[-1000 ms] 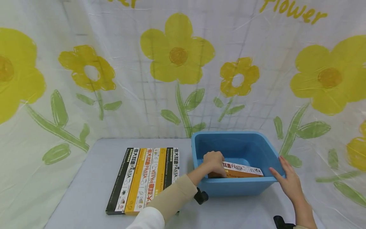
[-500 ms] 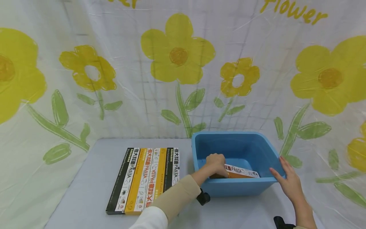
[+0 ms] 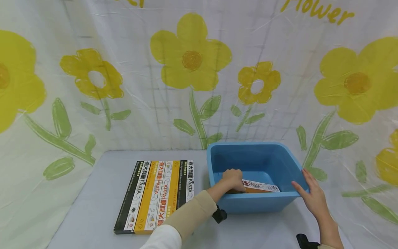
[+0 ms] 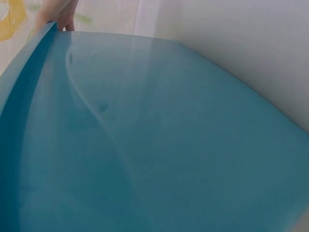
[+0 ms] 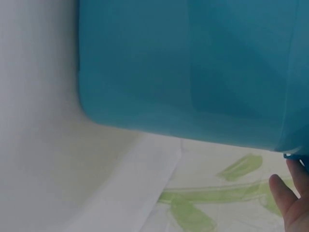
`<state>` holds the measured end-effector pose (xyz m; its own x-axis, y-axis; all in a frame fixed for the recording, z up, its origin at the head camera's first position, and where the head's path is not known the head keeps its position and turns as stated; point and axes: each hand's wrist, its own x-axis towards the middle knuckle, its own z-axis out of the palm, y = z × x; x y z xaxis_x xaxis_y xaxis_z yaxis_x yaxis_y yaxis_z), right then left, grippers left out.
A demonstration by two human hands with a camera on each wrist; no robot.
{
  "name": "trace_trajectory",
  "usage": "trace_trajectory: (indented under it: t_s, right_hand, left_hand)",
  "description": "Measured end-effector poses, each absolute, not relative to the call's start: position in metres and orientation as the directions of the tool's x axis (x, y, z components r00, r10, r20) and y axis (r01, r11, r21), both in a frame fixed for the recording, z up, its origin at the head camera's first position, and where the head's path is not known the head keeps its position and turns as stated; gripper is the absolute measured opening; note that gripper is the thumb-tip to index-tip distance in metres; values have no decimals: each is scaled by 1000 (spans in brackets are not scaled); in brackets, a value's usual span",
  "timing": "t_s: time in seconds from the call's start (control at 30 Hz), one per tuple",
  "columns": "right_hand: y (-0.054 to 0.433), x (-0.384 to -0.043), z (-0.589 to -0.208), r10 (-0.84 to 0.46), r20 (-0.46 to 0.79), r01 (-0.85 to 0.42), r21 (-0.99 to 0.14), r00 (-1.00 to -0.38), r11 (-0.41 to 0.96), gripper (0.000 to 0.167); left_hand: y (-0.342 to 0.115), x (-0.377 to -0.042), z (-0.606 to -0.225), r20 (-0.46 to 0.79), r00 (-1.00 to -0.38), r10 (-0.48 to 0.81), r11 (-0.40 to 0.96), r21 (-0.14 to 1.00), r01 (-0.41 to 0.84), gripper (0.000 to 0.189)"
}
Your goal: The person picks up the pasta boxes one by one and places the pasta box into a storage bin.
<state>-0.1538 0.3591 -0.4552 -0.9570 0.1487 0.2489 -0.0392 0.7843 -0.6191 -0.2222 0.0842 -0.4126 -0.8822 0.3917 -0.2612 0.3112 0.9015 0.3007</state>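
My left hand (image 3: 232, 180) reaches over the front rim into a blue plastic bin (image 3: 248, 204). It grips the left end of a pasta box (image 3: 261, 186), white and orange, that lies along the inside of the front wall. Its fingertips and the box's lower part are hidden. My right hand (image 3: 315, 195) holds the bin's front right corner, thumb over the rim and fingers along the outer side. In the right wrist view, fingertips (image 5: 282, 191) show by the bin's rim. The left wrist view is mostly the bin's outer wall (image 4: 169, 121).
Left of the bin, several pasta boxes (image 3: 143, 204) in black, yellow and white lie side by side on the white table (image 3: 87, 214). A flower-printed curtain (image 3: 136, 121) hangs behind the table. My left sleeve (image 3: 189, 214) crosses the right side of the row.
The pasta box in my left hand has sunk slightly lower in the bin, so less of it shows above the front rim. The right hand stays at the corner.
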Motion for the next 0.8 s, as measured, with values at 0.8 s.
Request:
trace_trajectory:
  t_s: [0.8]
  right_hand:
    - [356,-151,-453,159,261,-40,-622,-952,782,74]
  left_hand:
    - [2,-170,-377,73,-866,495,484,804,345,41]
